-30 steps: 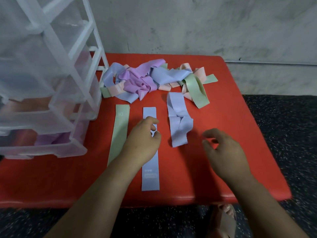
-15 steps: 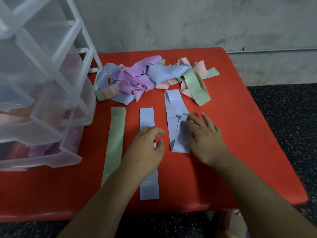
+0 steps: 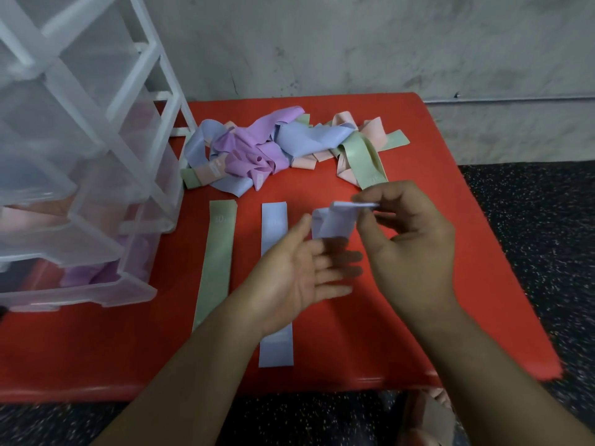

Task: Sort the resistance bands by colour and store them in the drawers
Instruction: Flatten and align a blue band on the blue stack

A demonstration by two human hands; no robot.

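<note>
Pinched the folded light-blue band [image 3: 335, 222] at its top edge between thumb and fingertips of the right hand [image 3: 415, 252], up off the red table [image 3: 96, 349] and over its middle, lower end hanging loose. Held the left hand [image 3: 299, 281] open, palm up, fingers straight and spread a little, just below and to the left of that hanging band, thumb close beside its left edge; could not tell whether skin and band touched. Saw under the left hand a second blue band [image 3: 276, 349] laid flat and straight on the table, its middle hidden by palm and wrist. Found just left of it, apart and parallel, a green band [image 3: 215, 265], also flat. Noted toward the far side of the table a tangled pile of bands [image 3: 273, 146], blue, purple, pink and green, overlapping one another. Noted at the table's left a clear plastic drawer unit [image 3: 80, 188], with purple bands [image 3: 83, 275] in the lowest drawer and something pink [image 3: 29, 217] in the one above, blurred through the plastic. Saw a grey wall [image 3: 354, 43] behind and a dark speckled floor [image 3: 531, 236] to the right.
</note>
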